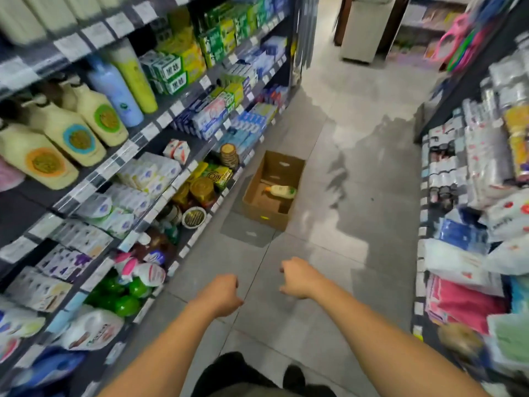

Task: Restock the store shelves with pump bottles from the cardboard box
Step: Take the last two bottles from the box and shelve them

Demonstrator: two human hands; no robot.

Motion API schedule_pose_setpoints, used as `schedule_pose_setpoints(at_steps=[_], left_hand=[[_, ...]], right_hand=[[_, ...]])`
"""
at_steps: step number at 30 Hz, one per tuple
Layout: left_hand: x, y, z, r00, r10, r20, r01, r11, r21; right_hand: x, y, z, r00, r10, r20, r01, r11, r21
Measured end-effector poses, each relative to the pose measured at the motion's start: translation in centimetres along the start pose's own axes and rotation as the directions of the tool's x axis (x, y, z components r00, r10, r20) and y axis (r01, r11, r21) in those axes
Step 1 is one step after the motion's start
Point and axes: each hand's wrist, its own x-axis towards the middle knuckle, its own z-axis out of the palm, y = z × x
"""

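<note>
An open cardboard box (273, 213) stands on the aisle floor beside the left shelving. One cream pump bottle (282, 191) lies on its side inside it. Several cream pump bottles (70, 138) with round coloured labels stand on an upper left shelf. My left hand (221, 295) and my right hand (299, 277) reach forward over the floor, well short of the box. Both hang with fingers curled loosely and hold nothing.
Shelving full of toothpaste, soap boxes and detergent bottles (91, 329) lines the left side. Racks of packaged goods (469, 179) line the right. The grey tiled aisle floor (343, 156) runs ahead to a pale cabinet (363, 30). My feet (293, 375) show at the bottom.
</note>
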Motion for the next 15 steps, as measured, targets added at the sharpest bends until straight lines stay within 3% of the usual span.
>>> schedule_pose_setpoints(at_steps=[10,15], left_hand=[[15.9,10.4,-9.7,0.998,0.022,-0.066,-0.028,0.996,-0.088],[28.9,12.9,-14.7,1.0,-0.011,-0.009,0.008,0.978,-0.207]], right_hand=[[13.9,9.9,-13.9,0.999,-0.001,0.034,0.004,0.997,-0.076],[25.3,13.1,-20.4,0.996,0.03,0.08,-0.022,0.994,-0.104]])
